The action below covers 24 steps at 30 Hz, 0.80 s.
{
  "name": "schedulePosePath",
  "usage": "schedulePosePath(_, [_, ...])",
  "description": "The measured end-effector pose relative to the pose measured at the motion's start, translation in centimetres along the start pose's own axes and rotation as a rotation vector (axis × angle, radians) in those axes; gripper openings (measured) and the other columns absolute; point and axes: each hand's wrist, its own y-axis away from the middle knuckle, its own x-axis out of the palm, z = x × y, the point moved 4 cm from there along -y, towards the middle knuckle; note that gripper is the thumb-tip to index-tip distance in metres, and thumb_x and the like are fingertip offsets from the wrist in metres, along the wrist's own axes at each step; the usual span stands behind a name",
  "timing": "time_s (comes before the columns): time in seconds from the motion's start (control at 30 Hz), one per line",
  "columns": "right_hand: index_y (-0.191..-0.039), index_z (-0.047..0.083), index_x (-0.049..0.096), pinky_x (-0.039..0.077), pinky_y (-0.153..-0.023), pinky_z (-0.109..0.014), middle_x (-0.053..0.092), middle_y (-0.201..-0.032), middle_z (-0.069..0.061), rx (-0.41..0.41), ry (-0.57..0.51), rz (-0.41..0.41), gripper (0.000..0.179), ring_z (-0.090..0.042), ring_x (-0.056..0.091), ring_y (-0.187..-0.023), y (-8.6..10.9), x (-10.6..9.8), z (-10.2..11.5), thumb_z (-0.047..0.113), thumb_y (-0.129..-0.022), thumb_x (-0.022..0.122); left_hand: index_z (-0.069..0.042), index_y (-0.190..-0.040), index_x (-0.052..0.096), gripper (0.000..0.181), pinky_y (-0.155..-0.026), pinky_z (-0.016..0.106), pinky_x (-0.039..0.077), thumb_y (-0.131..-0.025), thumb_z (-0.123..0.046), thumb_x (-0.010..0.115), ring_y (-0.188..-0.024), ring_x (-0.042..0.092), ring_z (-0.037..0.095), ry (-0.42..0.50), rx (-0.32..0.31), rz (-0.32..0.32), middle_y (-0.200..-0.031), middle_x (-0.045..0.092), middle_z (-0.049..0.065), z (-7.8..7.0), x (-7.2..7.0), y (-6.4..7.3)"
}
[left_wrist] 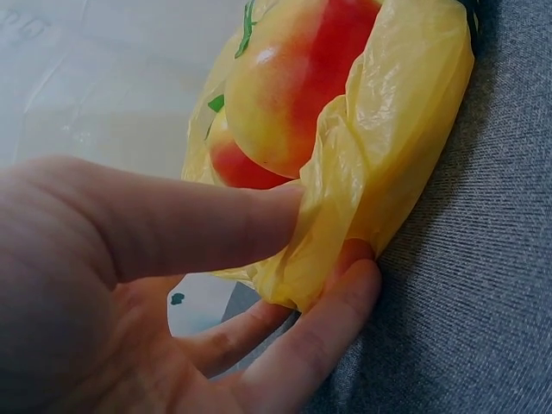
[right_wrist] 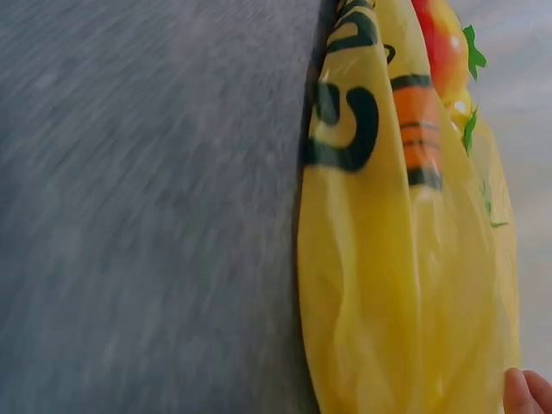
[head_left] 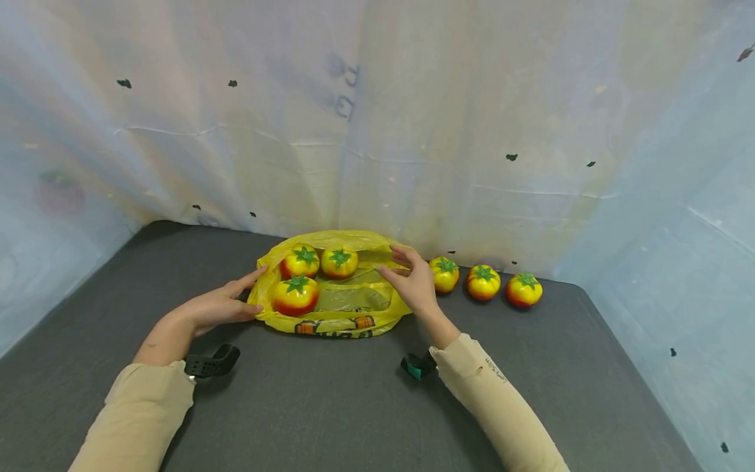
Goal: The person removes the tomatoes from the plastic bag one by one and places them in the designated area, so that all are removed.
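Note:
A yellow plastic bag (head_left: 389,321) lies with its mouth spread wide, dark and orange print on its near side. Three yellow-and-red tomatoes with green leafy tops sit in its left half: one at the back left (head_left: 299,261), another beside it (head_left: 339,263) and a front one (head_left: 295,296). My left hand (head_left: 215,307) pinches the bag's left edge, thumb on one side and fingers on the other, as the left wrist view shows. At the right end, my right hand (head_left: 415,282) reaches over the rim with thumb and fingers apart and nothing between them.
To the right of the bag, three more tomatoes stand in a row: the nearest (head_left: 445,275), a middle one (head_left: 483,284) and the far right one (head_left: 523,291). Whitish sheeting (head_left: 413,118) hangs behind the dark grey table (head_left: 330,406) and down both sides.

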Motion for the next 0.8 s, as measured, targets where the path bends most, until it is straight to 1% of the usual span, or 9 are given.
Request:
schedulePosePath(0.13, [-0.134, 0.006, 0.055, 0.046, -0.1, -0.042, 0.054, -0.135, -0.017, 0.061, -0.028, 0.014, 0.054, -0.029, 0.053, -0.124, -0.4, 1.1, -0.1, 0.023, -0.086, 0.073, -0.017, -0.153, -0.012, 0.09, -0.11, 0.057, 0.025, -0.095, -0.009, 0.056, -0.142, 0.006, 0.05, 0.005, -0.001, -0.001, -0.152, -0.021, 0.031, 0.0, 0.0, 0.1])
schedulePosePath(0.2, [-0.134, 0.006, 0.054, 0.045, -0.101, -0.043, 0.054, -0.135, -0.018, 0.078, -0.05, 0.02, 0.054, -0.03, 0.053, -0.124, -0.5, 1.5, -0.1, 0.023, -0.086, 0.072, -0.017, -0.153, -0.012, 0.09, -0.11, 0.057, 0.025, -0.095, -0.009, 0.056, -0.141, 0.005, 0.051, 0.007, -0.001, -0.002, -0.152, -0.021, 0.031, -0.1, 0.0, 0.1])
schedulePosePath(0.37, [-0.133, 0.005, 0.054, 0.046, -0.1, -0.043, 0.055, -0.133, -0.02, 0.104, -0.064, 0.03, 0.054, -0.031, 0.053, -0.122, -0.8, 2.5, -0.2, 0.023, -0.086, 0.072, -0.017, -0.153, -0.012, 0.089, -0.11, 0.057, 0.026, -0.096, -0.01, 0.056, -0.142, 0.003, 0.05, 0.009, 0.013, 0.001, -0.152, -0.022, 0.032, -0.1, 0.1, 0.2])
schedulePosePath(0.5, [-0.133, 0.007, 0.055, 0.047, -0.099, -0.043, 0.056, -0.132, -0.019, 0.132, -0.067, 0.03, 0.054, -0.03, 0.054, -0.122, -1.0, 3.1, -0.3, 0.024, -0.085, 0.074, -0.016, -0.153, -0.012, 0.089, -0.11, 0.057, 0.026, -0.096, -0.01, 0.055, -0.142, 0.002, 0.05, 0.011, 0.023, 0.004, -0.152, -0.022, 0.031, -0.1, 0.1, 0.3])
schedulePosePath(0.67, [-0.133, 0.008, 0.055, 0.046, -0.099, -0.043, 0.055, -0.132, -0.018, 0.141, -0.062, 0.044, 0.054, -0.031, 0.053, -0.123, -1.0, 4.0, -0.2, 0.024, -0.085, 0.073, -0.016, -0.153, -0.012, 0.09, -0.111, 0.057, 0.025, -0.096, -0.01, 0.056, -0.142, 0.003, 0.05, 0.013, 0.014, -0.002, -0.152, -0.022, 0.031, -0.1, 0.1, 0.2])
schedulePosePath(0.8, [-0.133, 0.012, 0.056, 0.046, -0.1, -0.044, 0.054, -0.134, -0.017, 0.157, -0.046, 0.059, 0.054, -0.031, 0.052, -0.124, -1.1, 4.7, -0.3, 0.026, -0.084, 0.074, -0.016, -0.153, -0.012, 0.09, -0.111, 0.057, 0.026, -0.095, -0.009, 0.056, -0.142, 0.005, 0.05, 0.015, 0.009, -0.001, -0.152, -0.022, 0.031, -0.1, 0.1, 0.2])
